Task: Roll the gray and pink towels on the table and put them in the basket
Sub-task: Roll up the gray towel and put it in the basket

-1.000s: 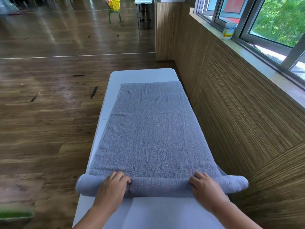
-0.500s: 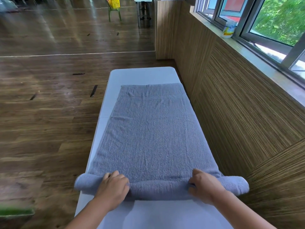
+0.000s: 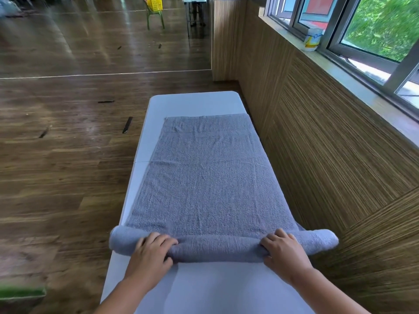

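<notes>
**Head view.** We see the gray towel (image 3: 208, 182) spread lengthwise on the white worktop (image 3: 204, 288). Its flat part runs toward 12 o'clock, and its near end is wound into a roll (image 3: 217, 248) lying crosswise at 6 o'clock. The left hand (image 3: 152, 257), at 7 o'clock, and the right hand (image 3: 285, 254), at 5 o'clock, sit on the roll. Each grip is closed around it, fingers curled over the crest and thumb tucked at the near side.

We judge the wide spacing deliberate: pressure spread across the width keeps the cylinder even. Both ends of the roll overhang the long edges of the worktop, unsupported.

The cloth is terry, matte and loop-piled, with faint creases and a woven band near the far hem. It dents under the fingers, so we expect it to loosen if released. The worktop is smooth, narrow and round-cornered, and stands just beside a ribbed wood-panelled wall (image 3: 328, 155) at 3 o'clock.

Most of the towel's length is not yet rolled. We see no pink towel. A yellow basket (image 3: 154, 3) sits on a green chair (image 3: 156, 19) far off at 12 o'clock; whether it is the one meant, we cannot tell.
</notes>
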A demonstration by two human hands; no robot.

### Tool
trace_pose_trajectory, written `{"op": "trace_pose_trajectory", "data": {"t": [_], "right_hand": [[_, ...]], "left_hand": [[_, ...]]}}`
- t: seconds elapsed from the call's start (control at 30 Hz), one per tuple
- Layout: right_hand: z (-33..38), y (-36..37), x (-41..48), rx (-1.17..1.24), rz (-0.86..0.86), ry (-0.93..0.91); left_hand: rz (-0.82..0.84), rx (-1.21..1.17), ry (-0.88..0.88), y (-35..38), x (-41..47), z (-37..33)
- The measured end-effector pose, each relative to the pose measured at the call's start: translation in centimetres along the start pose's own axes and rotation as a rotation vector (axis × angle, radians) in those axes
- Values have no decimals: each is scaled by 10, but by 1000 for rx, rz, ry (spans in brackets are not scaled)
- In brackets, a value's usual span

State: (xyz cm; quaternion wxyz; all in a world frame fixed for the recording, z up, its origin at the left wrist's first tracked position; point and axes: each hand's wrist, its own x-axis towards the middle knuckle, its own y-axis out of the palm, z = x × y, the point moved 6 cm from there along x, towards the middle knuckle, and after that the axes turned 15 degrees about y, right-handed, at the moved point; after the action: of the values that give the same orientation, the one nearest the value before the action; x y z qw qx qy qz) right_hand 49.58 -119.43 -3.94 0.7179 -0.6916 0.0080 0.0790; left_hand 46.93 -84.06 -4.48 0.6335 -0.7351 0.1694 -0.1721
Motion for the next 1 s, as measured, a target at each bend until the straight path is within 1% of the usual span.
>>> {"op": "trace_pose_trajectory", "data": {"t": [0.1, 0.17, 0.27, 0.3, 0.37, 0.43, 0.47, 0.53, 0.6, 0.67, 0.83, 0.9, 1.0], "right_hand": [[4, -5, 5, 38, 68, 5], [1, -6, 7, 37, 156, 67], [0, -6, 8, 59, 200, 82], [-2, -7, 9, 102, 193, 104], [-3, -13, 8, 125, 134, 132], [-1, -13, 3, 112, 36, 77], [2, -11, -3, 106, 17, 26], [4, -1, -14, 76, 45, -41], [1, 7, -21, 48, 70, -44], [-1, 8, -20, 35, 51, -9], [3, -2, -12, 101, 25, 112], [1, -3, -11, 96, 74, 141], [-6, 6, -14, 41, 245, 221]], "left_hand": [[16, 13, -10, -3, 8, 3], [76, 9, -15, 2, 9, 5], [135, -41, -32, 4, 11, 5], [128, -53, -42, 2, 13, 6], [46, -52, -59, -7, 16, 4], [-52, -49, -34, -10, 14, 1], [-65, -67, -13, -7, 10, -1], [-26, -127, 14, 1, 0, -1], [26, -142, 34, 7, -7, 2], [68, -140, 44, 6, -7, 4], [57, -141, 117, -4, 6, 12], [100, -117, 117, -10, 8, 24], [291, -91, 24, -12, 6, 55]]}}
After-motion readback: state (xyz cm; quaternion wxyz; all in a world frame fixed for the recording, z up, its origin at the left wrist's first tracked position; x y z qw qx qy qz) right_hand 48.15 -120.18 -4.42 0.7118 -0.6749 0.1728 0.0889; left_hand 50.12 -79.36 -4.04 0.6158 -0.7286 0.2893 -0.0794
